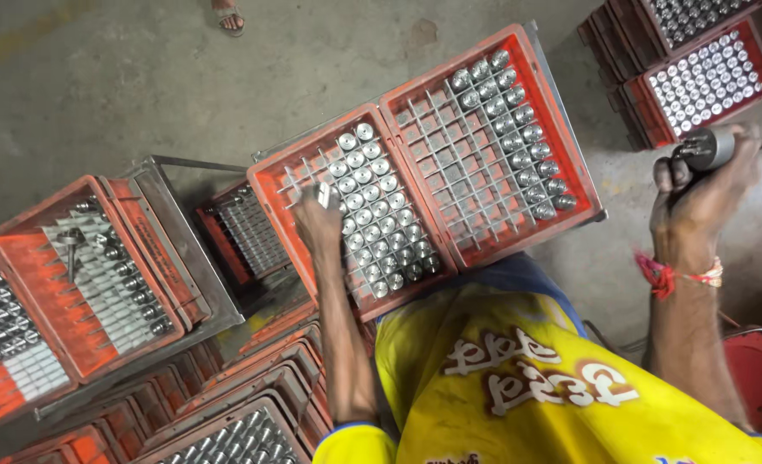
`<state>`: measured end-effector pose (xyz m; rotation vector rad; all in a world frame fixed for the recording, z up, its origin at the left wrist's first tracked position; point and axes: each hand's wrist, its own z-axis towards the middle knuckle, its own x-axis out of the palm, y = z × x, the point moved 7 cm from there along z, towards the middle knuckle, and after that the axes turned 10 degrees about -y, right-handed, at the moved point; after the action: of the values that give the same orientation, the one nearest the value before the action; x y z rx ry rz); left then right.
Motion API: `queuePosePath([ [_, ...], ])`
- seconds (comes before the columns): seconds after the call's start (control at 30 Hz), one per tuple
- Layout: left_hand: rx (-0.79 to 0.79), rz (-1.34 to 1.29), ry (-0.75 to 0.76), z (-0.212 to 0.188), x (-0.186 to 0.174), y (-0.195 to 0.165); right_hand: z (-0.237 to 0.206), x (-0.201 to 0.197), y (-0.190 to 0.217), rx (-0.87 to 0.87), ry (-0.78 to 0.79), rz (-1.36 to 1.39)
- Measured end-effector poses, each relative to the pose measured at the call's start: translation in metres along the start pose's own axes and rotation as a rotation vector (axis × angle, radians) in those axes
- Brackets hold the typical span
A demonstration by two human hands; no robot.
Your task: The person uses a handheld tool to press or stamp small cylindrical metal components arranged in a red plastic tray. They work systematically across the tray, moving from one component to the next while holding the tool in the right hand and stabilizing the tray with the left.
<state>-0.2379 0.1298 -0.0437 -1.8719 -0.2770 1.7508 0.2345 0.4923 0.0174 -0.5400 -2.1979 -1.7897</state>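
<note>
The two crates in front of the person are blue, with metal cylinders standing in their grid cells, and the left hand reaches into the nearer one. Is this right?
Not quite. The head view shows the two crates are red-orange, not blue. The rest holds: metal cylinders stand in the grid cells, and the left hand reaches into the nearer crate.

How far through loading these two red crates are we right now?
Done: the near crate has about four rows of metal cylinders seated; the far crate has two rows along its right side. In hand: the left hand sets a piece into the near crate's grid, while the right hand grips another cylinder. Left: the open grid cells in both crates.
</note>
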Motion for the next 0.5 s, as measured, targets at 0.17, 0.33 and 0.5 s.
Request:
queuePosePath([
  [0.17,0.272,-0.087,-0.143,0.037,0.019,0.014,-0.012,-0.022,-0.030,0.117,0.117,-0.055],
  [0.33,0.302,-0.114,-0.289,0.045,0.019,-0.012,-0.060,-0.043,-0.074,0.365,-0.212,-0.147],
  [0.5,0.375,-0.317,0.123,0.014,0.100,-0.127,-0.080,-0.045,-0.086,0.484,-0.175,-0.129],
])
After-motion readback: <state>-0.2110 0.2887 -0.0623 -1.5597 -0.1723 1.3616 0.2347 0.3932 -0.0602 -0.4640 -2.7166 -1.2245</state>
